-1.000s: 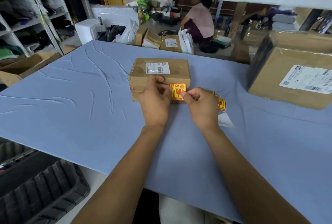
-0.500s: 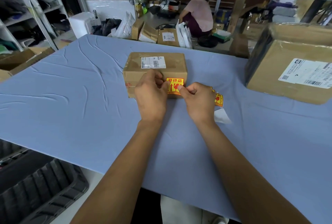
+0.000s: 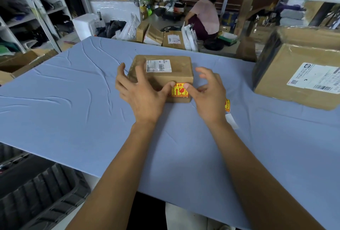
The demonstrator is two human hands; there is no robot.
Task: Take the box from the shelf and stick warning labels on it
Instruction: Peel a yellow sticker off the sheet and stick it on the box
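**Now pressing the warning label flat on the box's near face**

Here, near the middle of the blue counter (image 3: 73, 119), sits the small brown box (image 3: 176, 75), white shipping label (image 3: 158, 66) on top, near face turned toward the wearer. Placed so, presumably, to bring that face within easy reach of both thumbs.

Stuck on the near face, toward its right end: the red-and-yellow warning label (image 3: 179, 92). Pinned at its upper edge by both thumbs, one from each side, likely to rub the adhesive down and keep the corners from lifting.

Left hand (image 3: 141, 97): spread wide, fingers wrapping the box's left end, thumb on the label; probably bracing the box against sliding across the cloth. Right hand (image 3: 209, 97): open too, fingers curled loosely in the air beside the box's right end, gripping nothing, only the thumb in contact.

Just right of the right hand, on the counter: more labels (image 3: 227, 105), partly hidden, kept close for further faces. Beside them a white scrap (image 3: 232, 121), perhaps peeled backing. Far right: a larger carton (image 3: 294, 67), well apart.
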